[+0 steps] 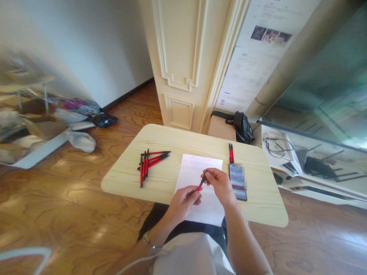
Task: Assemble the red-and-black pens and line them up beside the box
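Observation:
Over a white sheet of paper (197,172), both hands grip one red and black pen (200,186). My left hand (185,202) is closed round its red lower end. The fingers of my right hand (218,183) pinch the black upper part. The pen slants, its black end up and to the right. On the left of the table lies a loose pile of several red and black pens (146,164), crossing each other. Two more such pens (231,153) lie side by side at the right, just beyond a phone (237,181) with a lit screen.
The light wooden table (166,137) has rounded corners. Behind it stand a cream panelled door (179,110) and a black bag (242,128) on a box. A cabinet with cables (276,147) is at the right. Bags and boxes (46,124) litter the floor at left.

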Demonstrator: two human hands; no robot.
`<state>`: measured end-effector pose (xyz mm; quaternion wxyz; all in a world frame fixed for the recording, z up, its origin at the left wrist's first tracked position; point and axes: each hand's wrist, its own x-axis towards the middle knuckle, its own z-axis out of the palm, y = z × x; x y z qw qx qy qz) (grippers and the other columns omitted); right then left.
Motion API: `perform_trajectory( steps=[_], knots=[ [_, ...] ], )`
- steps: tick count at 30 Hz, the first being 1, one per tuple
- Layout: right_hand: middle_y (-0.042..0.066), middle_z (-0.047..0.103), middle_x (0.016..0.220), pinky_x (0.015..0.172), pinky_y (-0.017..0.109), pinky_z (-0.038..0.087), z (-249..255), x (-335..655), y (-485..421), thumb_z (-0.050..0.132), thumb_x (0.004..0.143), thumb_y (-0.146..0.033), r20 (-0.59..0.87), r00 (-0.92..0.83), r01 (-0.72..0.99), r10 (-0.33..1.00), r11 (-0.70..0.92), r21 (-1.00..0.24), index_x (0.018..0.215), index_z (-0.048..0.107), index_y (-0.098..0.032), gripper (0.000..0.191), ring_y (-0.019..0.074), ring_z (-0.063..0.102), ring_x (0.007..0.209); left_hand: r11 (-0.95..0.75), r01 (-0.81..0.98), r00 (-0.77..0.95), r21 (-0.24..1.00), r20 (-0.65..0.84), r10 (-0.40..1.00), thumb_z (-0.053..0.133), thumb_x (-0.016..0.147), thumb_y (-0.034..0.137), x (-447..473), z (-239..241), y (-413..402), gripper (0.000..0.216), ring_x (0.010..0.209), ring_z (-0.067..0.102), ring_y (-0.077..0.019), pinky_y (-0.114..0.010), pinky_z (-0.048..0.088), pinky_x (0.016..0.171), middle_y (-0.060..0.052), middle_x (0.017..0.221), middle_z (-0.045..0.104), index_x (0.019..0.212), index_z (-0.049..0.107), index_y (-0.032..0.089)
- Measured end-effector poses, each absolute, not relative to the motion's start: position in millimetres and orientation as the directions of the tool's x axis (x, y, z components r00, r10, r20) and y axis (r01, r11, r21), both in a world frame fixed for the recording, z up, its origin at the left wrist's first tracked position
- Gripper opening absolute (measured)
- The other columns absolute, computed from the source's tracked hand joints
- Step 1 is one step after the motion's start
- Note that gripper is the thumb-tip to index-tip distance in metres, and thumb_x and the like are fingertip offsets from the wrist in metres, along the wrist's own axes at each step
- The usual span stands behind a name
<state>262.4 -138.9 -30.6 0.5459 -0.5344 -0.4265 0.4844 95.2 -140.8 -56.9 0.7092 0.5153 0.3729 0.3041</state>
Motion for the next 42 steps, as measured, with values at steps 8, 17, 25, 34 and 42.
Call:
perform_trajectory(
  steps=[8, 17, 25, 34, 42],
  knots=[
    [0.006, 0.069, 0.080, 0.050, 0.024, 0.035, -30, 262, -138, 0.061, 0.080, -0.039, -0.082, 0.121, -0.146, 0.989, -0.065, -0.987, 0.081, 0.058, -0.018, 0.022, 0.0111, 0.052, 0.057, 0.467, -0.142, 0.587, 0.873, -0.306, 0.750, 0.061, 0.080, 0.040, 97, -54, -137, 0.029, 0.058, 0.059, -0.0129, -0.025, 0.045, 0.057, -0.005, 0.073, 0.064, 0.090, 0.063, 0.013],
    [-0.001, 0.056, 0.064, 0.051, 0.024, 0.034, -48, 238, -130, 0.061, 0.079, -0.041, -0.064, 0.275, -0.033, 0.959, -0.057, -0.998, 0.078, 0.061, -0.018, 0.023, 0.0104, 0.043, 0.054, 0.297, -0.076, 0.384, 0.952, -0.247, 0.890, 0.067, 0.074, 0.035, 106, -61, -135, 0.022, 0.055, 0.059, -0.0131, -0.024, 0.047, 0.054, 0.000, 0.060, 0.063, 0.078, 0.059, 0.016],
    [-0.006, 0.041, 0.054, 0.050, 0.024, 0.031, -55, 226, -129, 0.068, 0.073, -0.043, -0.091, 0.380, -0.029, 0.920, -0.087, -0.996, 0.061, 0.046, -0.020, 0.034, 0.0095, 0.038, 0.052, 0.338, -0.111, 0.408, 0.935, -0.267, 0.873, 0.068, 0.074, 0.035, 104, -61, -135, 0.022, 0.059, 0.061, -0.0142, -0.028, 0.052, 0.060, 0.000, 0.063, 0.063, 0.079, 0.058, 0.016],
    [0.007, 0.067, 0.088, 0.066, 0.029, 0.041, -41, 245, -131, 0.054, 0.084, -0.045, -0.144, 0.239, -0.263, 0.960, -0.079, -0.962, 0.095, 0.066, -0.019, 0.031, 0.0171, 0.058, 0.078, 0.456, -0.170, 0.493, 0.873, -0.325, 0.807, 0.070, 0.072, 0.034, 103, -54, -135, 0.024, 0.061, 0.062, -0.0149, -0.031, 0.053, 0.063, -0.001, 0.065, 0.063, 0.081, 0.059, 0.014],
    [-0.004, 0.053, 0.063, 0.058, 0.025, 0.036, -51, 229, -131, 0.071, 0.072, -0.037, -0.095, 0.409, -0.209, 0.908, -0.009, -0.978, 0.070, 0.056, -0.019, 0.023, 0.0105, 0.046, 0.059, 0.396, -0.144, 0.422, 0.907, -0.306, 0.853, 0.070, 0.072, 0.031, 104, -58, -139, 0.021, 0.057, 0.060, -0.0135, -0.029, 0.052, 0.059, -0.001, 0.062, 0.062, 0.078, 0.058, 0.015]
  ],
)
